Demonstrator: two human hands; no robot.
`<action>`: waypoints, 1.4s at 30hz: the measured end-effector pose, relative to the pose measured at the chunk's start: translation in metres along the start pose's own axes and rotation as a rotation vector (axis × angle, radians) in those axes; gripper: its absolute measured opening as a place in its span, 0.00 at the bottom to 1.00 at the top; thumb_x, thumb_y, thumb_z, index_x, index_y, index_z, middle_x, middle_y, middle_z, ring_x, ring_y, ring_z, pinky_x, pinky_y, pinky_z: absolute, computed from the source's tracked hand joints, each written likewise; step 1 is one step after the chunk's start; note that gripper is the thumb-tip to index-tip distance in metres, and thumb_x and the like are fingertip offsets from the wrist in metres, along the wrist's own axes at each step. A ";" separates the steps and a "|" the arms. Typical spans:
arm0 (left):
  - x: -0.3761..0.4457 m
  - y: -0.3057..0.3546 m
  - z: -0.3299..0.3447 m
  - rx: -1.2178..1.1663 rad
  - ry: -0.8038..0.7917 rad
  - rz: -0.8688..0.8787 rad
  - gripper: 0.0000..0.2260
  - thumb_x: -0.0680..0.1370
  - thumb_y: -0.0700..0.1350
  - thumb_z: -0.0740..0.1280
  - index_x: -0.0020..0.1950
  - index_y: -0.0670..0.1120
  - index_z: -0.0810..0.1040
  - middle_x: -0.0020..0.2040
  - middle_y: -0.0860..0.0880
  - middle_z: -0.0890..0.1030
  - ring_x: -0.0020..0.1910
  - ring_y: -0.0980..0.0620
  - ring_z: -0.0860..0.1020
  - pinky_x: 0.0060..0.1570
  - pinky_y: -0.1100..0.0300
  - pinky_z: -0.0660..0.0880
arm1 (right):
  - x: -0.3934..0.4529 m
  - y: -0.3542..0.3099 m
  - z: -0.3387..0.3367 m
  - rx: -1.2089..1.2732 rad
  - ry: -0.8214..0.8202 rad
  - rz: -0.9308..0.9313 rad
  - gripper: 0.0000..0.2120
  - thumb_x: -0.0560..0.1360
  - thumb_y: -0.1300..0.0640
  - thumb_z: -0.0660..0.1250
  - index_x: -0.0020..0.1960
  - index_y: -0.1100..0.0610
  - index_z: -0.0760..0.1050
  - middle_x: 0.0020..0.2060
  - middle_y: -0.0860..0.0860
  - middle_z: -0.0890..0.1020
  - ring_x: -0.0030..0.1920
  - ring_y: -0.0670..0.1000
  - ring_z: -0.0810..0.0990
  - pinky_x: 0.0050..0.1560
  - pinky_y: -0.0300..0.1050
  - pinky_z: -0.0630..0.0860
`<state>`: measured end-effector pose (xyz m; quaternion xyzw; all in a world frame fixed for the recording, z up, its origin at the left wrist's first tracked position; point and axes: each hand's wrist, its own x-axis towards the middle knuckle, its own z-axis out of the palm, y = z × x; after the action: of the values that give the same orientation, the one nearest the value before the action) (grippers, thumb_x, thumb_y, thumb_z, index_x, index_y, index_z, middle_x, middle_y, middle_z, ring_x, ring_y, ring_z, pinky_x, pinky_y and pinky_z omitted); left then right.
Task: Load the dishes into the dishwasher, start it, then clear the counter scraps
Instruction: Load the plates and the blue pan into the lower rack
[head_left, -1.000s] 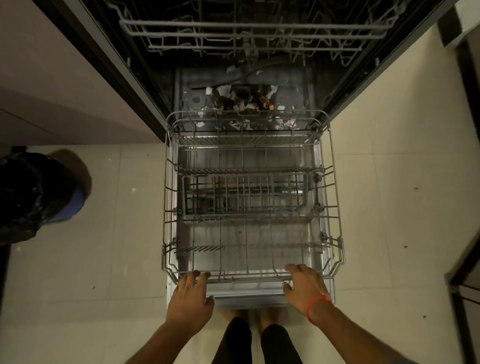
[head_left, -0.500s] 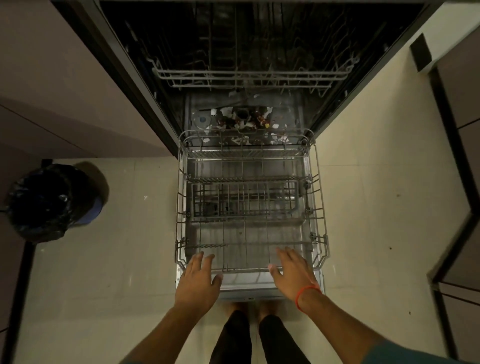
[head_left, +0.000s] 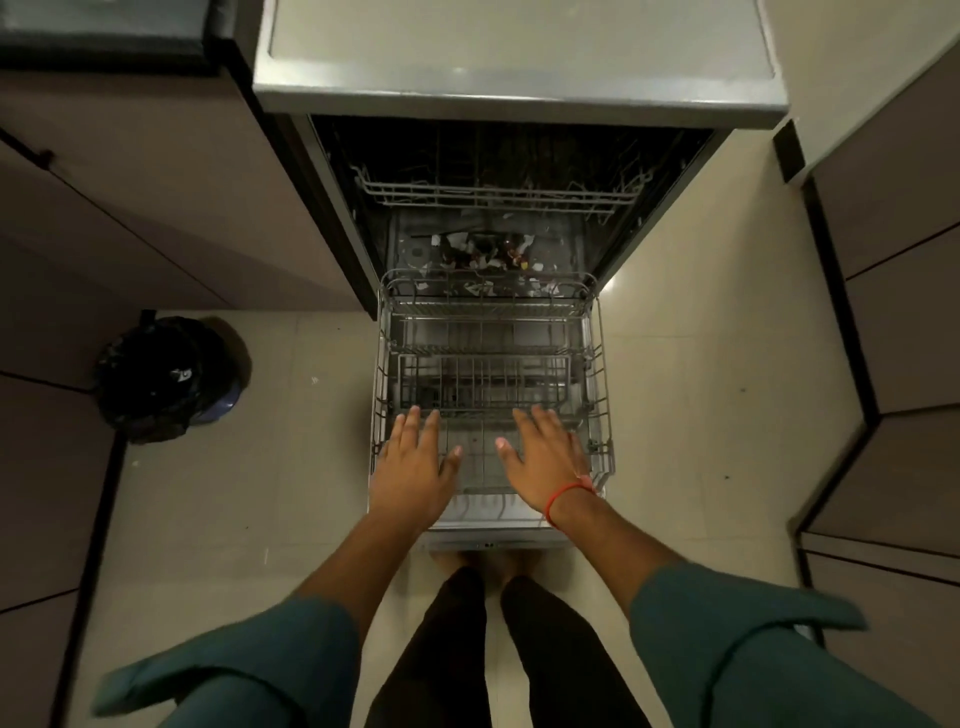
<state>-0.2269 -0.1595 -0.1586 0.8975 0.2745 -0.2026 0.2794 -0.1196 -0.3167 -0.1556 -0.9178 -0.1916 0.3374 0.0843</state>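
A: Where is the dishwasher (head_left: 519, 78)?

B: Straight ahead, at the far middle of the scene, set between brown cabinets (head_left: 156, 208). Its door is down, and the lower rack (head_left: 602, 364) is pulled out over the door toward the person.

A: Is anything in that rack?

B: No dishes that I can see; only its wire rows. Farther in, on the tub floor, lies a litter of white and dark scraps (head_left: 483, 254). The upper rack (head_left: 498, 197) sits inside the dark tub, above them.

A: And the hands?

B: Both hover over the near part of the lower rack, palms down. The left hand (head_left: 415, 467) is at the near left corner, its fingers (head_left: 410, 423) straight and spread, holding nothing. The right hand (head_left: 545, 462) is to the right of it, fingers likewise straight and spread wide, empty, with a red thread (head_left: 566, 493) round the wrist. Whether either palm touches the wire I cannot tell.

A: Anything else about?

B: A bin with a black liner (head_left: 166, 379) stands on the tiled floor (head_left: 701, 415) to the left, well apart from the rack. Teal sleeves (head_left: 753, 639) and dark trousers fill the near edge.
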 end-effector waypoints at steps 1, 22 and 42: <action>-0.005 0.002 -0.008 0.014 0.013 0.008 0.31 0.85 0.61 0.52 0.84 0.50 0.50 0.85 0.46 0.48 0.83 0.47 0.45 0.80 0.48 0.50 | -0.007 -0.005 -0.007 -0.014 0.014 -0.020 0.30 0.83 0.39 0.50 0.82 0.50 0.51 0.81 0.52 0.51 0.81 0.54 0.47 0.79 0.58 0.46; -0.152 0.046 -0.170 0.188 0.435 0.129 0.32 0.85 0.61 0.51 0.85 0.49 0.47 0.85 0.45 0.45 0.83 0.46 0.43 0.80 0.47 0.47 | -0.123 -0.079 -0.158 -0.100 0.388 -0.289 0.31 0.83 0.38 0.49 0.81 0.51 0.53 0.81 0.53 0.53 0.81 0.55 0.48 0.79 0.59 0.48; -0.226 -0.182 -0.407 0.126 0.801 -0.005 0.34 0.85 0.61 0.53 0.85 0.47 0.45 0.84 0.45 0.43 0.83 0.47 0.42 0.81 0.47 0.48 | -0.160 -0.422 -0.163 -0.228 0.542 -0.662 0.32 0.83 0.37 0.49 0.81 0.51 0.54 0.81 0.52 0.53 0.81 0.54 0.48 0.78 0.57 0.48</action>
<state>-0.4248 0.1300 0.1968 0.9201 0.3511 0.1458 0.0945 -0.2497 -0.0007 0.1813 -0.8657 -0.4823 0.0159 0.1332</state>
